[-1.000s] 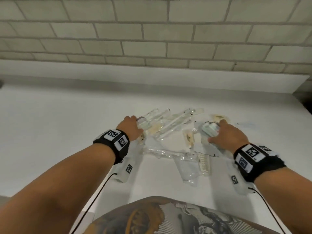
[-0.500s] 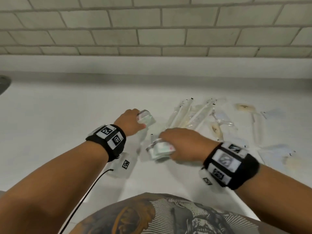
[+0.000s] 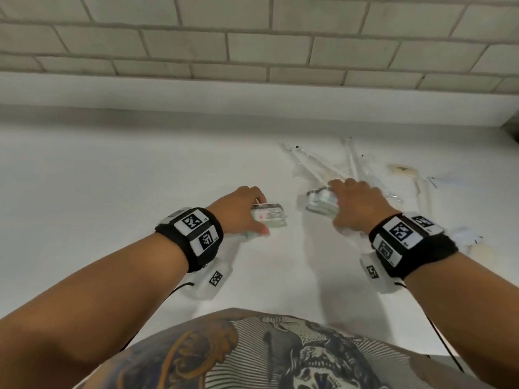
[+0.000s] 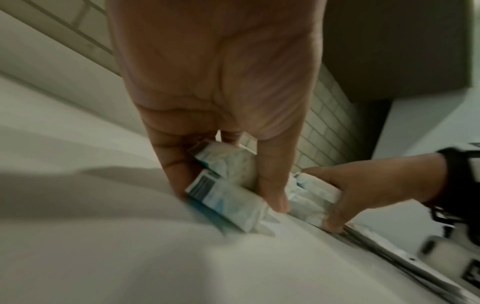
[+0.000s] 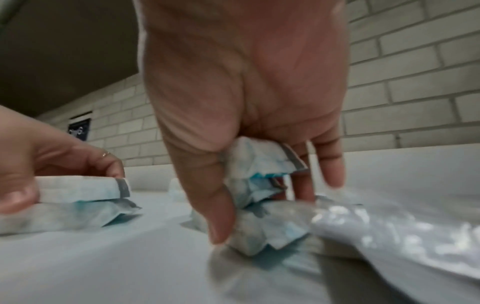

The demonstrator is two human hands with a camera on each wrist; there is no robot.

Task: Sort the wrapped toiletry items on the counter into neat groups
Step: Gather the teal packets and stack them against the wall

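Note:
My left hand (image 3: 261,213) grips a small stack of white-and-blue wrapped packets (image 3: 269,219) set on the white counter (image 3: 112,192). In the left wrist view my thumb and fingers clamp that stack (image 4: 228,185) from both sides. My right hand (image 3: 335,202) grips a second stack of the same packets (image 3: 320,202) a short way to the right. In the right wrist view that second stack (image 5: 259,168) touches the counter beside a clear plastic wrapper (image 5: 389,226). Long clear-wrapped items (image 3: 323,167) lie just beyond my right hand.
More wrapped items lie scattered at the right: a yellowish one (image 3: 401,171) and crumpled wrappers (image 3: 466,237). A brick wall (image 3: 252,37) with a white ledge bounds the counter's far side. The counter's left half is bare white surface.
Both hands lifted packet stacks out of the scattered pile and carried them leftward. The right hand swung close to the left hand, and now sits further right of it.

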